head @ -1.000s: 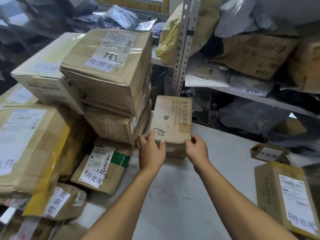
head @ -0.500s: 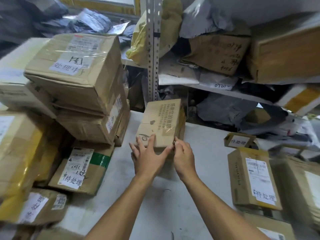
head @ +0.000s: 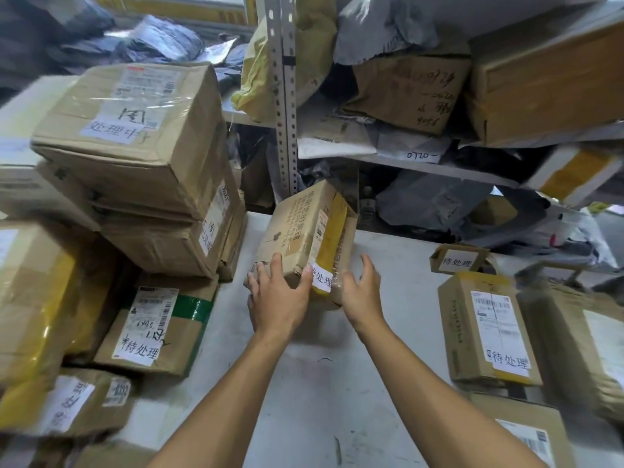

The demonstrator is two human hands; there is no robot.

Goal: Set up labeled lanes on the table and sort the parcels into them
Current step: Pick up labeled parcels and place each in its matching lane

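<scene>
Now the left hand point(head: 277, 295) grips the tilted small parcel point(head: 304, 241) near the table's point(head: 388, 298) far edge; the right hand point(head: 361, 292) hovers open just beside it, with bare tabletop between the left stack point(head: 135, 157) and the right-edge boxes point(head: 486, 329).

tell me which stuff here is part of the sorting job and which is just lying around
Part of the job:
- small box, tilted, left hand gripping it, right hand open beside it
- labeled stack on the left
- labeled boxes on the right
- table

Just lying about:
- shelf rack
- grey mailer bags under the shelf
- yellow bag
</scene>
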